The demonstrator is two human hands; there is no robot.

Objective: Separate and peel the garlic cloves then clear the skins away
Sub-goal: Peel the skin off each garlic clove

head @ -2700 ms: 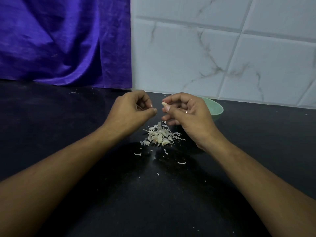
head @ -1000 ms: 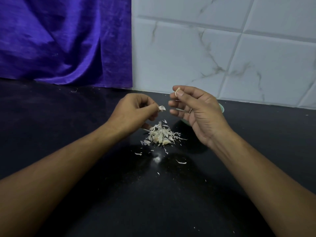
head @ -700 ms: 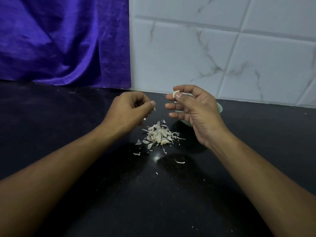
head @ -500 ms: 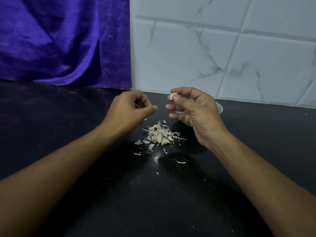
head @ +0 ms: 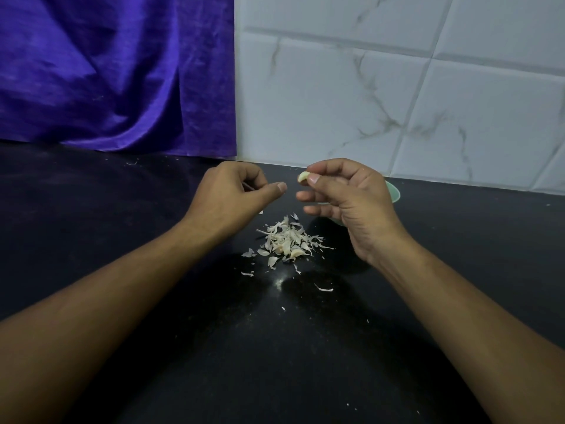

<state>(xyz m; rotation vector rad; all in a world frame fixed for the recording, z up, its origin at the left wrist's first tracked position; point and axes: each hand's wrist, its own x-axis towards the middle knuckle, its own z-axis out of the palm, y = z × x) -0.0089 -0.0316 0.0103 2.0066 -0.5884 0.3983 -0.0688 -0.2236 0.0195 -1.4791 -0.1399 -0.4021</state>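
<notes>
We took the step in hand to be peeling, near its end for this clove: the right hand pinched a pale, bare-looking clove between thumb and forefinger, raised above the counter toward its back edge. The left hand hung just beside it, apart, with fingers curled and thumb laid on the forefinger; whether it pinched a scrap of skin we could not tell. Below and between the hands, the skins lay heaped about the counter's middle, with stray flakes scattered toward the front edge. We judged that the next move called for dropping the clove, if truly clean, into the green bowl, half hidden behind the right hand near the back edge. After that the skins would need gathering, flakes included, since they looked light and apt to scatter. The counter was black and glossy, speckled with crumbs; behind it stood white marbled tiles on the right and a purple curtain on the left.
</notes>
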